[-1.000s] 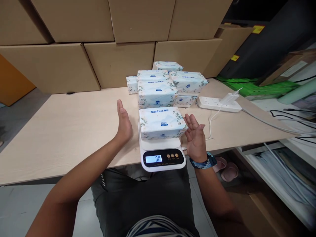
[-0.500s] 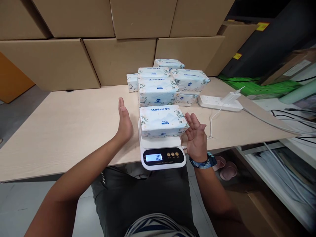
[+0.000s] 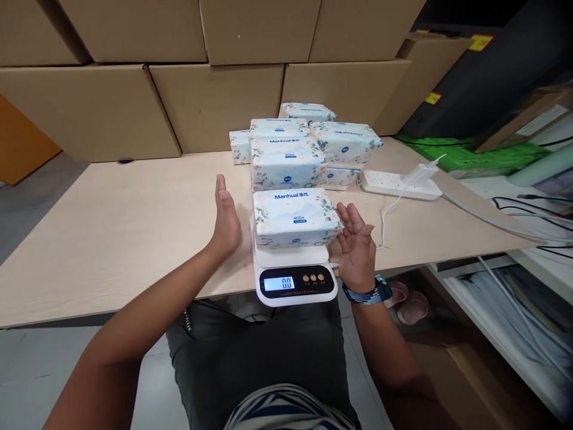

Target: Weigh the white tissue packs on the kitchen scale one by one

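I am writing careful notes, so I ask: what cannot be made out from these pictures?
In the head view:
Button labels on the scale: too small to read.
Weighing plate: partly covered by the front pack.
Rear packs: partly hidden by nearer packs.
Upper boxes: cut off by the top edge.

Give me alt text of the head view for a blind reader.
A pack is on or just above a scale reading 0.0, between a person's open left hand, apart from it, and open right hand, near or touching it. More packs and boxes stand behind.
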Action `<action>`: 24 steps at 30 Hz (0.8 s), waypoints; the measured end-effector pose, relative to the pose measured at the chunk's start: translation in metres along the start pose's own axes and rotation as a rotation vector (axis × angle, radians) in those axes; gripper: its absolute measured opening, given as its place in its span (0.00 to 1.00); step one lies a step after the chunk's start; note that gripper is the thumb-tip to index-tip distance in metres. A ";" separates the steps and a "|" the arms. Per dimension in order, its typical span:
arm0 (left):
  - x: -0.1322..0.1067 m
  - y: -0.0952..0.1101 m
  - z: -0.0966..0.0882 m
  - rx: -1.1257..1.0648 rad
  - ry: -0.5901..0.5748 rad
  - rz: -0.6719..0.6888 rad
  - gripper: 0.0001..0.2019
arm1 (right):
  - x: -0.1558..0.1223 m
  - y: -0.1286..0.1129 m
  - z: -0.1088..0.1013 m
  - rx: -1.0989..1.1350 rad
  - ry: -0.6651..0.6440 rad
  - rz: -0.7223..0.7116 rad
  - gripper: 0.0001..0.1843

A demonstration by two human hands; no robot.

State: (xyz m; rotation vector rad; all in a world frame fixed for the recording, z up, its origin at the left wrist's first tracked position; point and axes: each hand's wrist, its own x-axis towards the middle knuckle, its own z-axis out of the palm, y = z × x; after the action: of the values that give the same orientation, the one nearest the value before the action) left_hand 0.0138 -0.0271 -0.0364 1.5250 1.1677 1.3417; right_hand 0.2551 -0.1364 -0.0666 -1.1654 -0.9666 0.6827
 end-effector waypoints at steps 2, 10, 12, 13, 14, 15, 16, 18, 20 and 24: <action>-0.001 0.000 0.000 -0.007 0.000 -0.004 0.48 | 0.000 -0.001 0.000 -0.009 0.001 0.002 0.44; -0.003 0.000 0.000 -0.016 0.010 -0.001 0.45 | 0.000 0.000 0.001 -0.035 0.010 -0.011 0.44; -0.004 0.001 0.001 -0.032 0.008 -0.011 0.45 | 0.000 -0.001 0.001 -0.023 0.023 -0.012 0.44; -0.004 0.001 0.001 -0.039 0.005 -0.016 0.46 | 0.001 -0.001 0.002 -0.012 0.036 -0.011 0.44; -0.005 0.002 0.002 -0.044 0.000 -0.019 0.46 | 0.001 -0.001 0.002 0.000 0.051 -0.008 0.44; -0.006 0.002 0.003 -0.046 -0.006 -0.017 0.46 | 0.001 -0.002 0.002 0.013 0.067 -0.005 0.45; -0.008 0.003 0.004 -0.045 -0.014 -0.012 0.47 | 0.001 -0.002 0.003 0.026 0.082 -0.005 0.45; -0.010 0.005 0.004 -0.047 -0.033 0.001 0.47 | 0.001 -0.002 0.004 0.047 0.102 -0.011 0.45; -0.012 0.007 0.004 -0.049 -0.046 0.015 0.47 | 0.002 -0.001 0.004 0.057 0.113 -0.014 0.44; -0.014 0.010 0.004 -0.045 -0.043 0.042 0.45 | 0.003 0.002 0.002 0.058 0.110 0.000 0.42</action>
State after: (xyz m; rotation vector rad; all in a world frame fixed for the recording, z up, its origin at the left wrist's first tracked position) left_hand 0.0191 -0.0434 -0.0311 1.5464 1.0780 1.3477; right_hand 0.2550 -0.1326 -0.0671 -1.1399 -0.8488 0.6362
